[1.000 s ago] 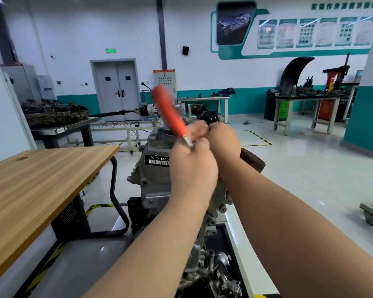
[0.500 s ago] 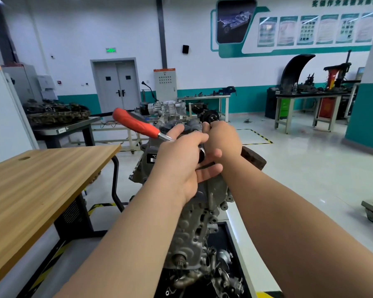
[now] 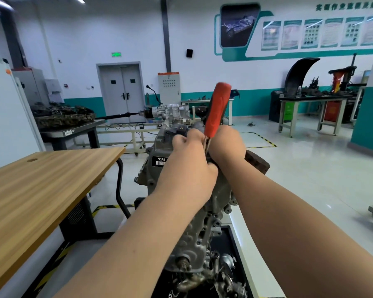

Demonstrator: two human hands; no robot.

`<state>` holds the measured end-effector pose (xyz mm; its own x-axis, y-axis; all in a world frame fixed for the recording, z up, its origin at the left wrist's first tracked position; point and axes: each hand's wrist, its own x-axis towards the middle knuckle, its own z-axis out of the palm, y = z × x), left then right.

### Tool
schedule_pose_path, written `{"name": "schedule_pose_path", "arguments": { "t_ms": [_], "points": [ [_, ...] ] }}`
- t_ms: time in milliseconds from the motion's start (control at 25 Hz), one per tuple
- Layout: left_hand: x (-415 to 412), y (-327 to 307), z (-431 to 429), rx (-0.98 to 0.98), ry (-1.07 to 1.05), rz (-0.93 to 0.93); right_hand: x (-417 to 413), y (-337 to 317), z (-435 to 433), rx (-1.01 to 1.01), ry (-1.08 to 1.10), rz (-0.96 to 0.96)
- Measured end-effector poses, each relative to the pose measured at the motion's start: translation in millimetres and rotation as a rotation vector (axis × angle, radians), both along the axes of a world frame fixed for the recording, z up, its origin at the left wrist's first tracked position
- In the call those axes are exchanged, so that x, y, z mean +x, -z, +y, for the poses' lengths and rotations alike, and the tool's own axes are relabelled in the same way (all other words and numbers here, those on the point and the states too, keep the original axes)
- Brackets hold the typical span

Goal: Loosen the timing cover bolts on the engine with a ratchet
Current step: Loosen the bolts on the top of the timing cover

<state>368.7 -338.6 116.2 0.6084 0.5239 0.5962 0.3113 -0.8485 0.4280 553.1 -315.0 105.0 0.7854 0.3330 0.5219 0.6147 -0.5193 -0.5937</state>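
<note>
**Ratchet upright on the engine, both hands at its base**

The ratchet (image 3: 217,108) stands almost upright in the middle of the frame. Its red handle leans slightly to the right at the top, and its bare metal shank drops down between the two hands. The left hand (image 3: 190,162) shows its back to the camera. Its grip is curled tight round the lower shank, just below where the red handle ends. The right hand (image 3: 227,145) lies just beside it, touching it, with the knuckles bent over the top of the engine (image 3: 194,231). Whether its grip closes on the ratchet head or only rests there cannot be told, because the fingers are hidden. The hands also cover the bolt under the tool.

The grey cast engine runs from the centre of the frame to the lower centre, with the timing cover (image 3: 153,181) facing the camera. A black label (image 3: 160,161) reading "*CFB" peeks out left of the left wrist. A rusty round part (image 3: 257,163) juts out to the right of the right wrist.

A wooden tabletop (image 3: 41,181) fills the left of the frame, close beside the engine. A grey double door (image 3: 121,91) stands in the far wall, and a workbench (image 3: 310,102) laden with parts stands at the upper right.
</note>
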Motion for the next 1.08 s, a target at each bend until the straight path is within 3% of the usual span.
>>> {"name": "schedule_pose_path", "arguments": {
  "t_ms": [80,120,240,320,400,520,600,680,840,920,1000,1080],
  "points": [
    [3.3,11.9,-3.7,-0.023,0.065,-0.356,0.5,-1.4,0.9,0.003,-0.003,0.01],
    [5.4,17.7,-6.9,-0.138,0.088,-0.509,0.6,-2.0,1.5,0.003,0.003,0.005],
    [13.7,29.4,-18.5,-0.719,0.195,-0.766,1.6,0.2,2.2,0.012,0.025,-0.022],
    [15.4,28.3,-21.7,-0.962,0.267,-0.817,3.4,3.3,3.2,0.019,0.03,-0.036],
    [11.4,26.2,-16.7,-0.776,0.174,-0.622,5.0,3.7,4.6,0.025,0.022,-0.021],
    [1.6,23.4,-5.5,-0.139,-0.072,-0.146,6.1,0.5,5.2,0.025,0.013,0.018],
    [-0.4,15.9,-0.8,-0.138,-0.107,0.023,6.0,1.4,4.7,0.023,0.013,0.002],
    [-1.9,11.5,-1.0,-0.452,-0.002,0.016,5.0,2.2,3.7,0.02,0.0,-0.018],
    [-2.8,10.5,-15.3,-1.338,0.371,-0.249,5.9,-1.6,2.0,-0.014,-0.018,0.007],
    [0.7,7.8,-21.1,-1.629,0.54,-0.378,5.0,-1.8,0.7,-0.012,-0.027,-0.001],
    [0.7,3.6,-26.9,-1.754,0.611,-0.5,2.0,-1.3,-1.2,-0.002,-0.029,-0.012],
    [2.3,5.2,-26.6,-1.658,0.529,-0.554,-1.2,-1.2,-1.9,-0.011,-0.003,-0.005]
  ]
}}
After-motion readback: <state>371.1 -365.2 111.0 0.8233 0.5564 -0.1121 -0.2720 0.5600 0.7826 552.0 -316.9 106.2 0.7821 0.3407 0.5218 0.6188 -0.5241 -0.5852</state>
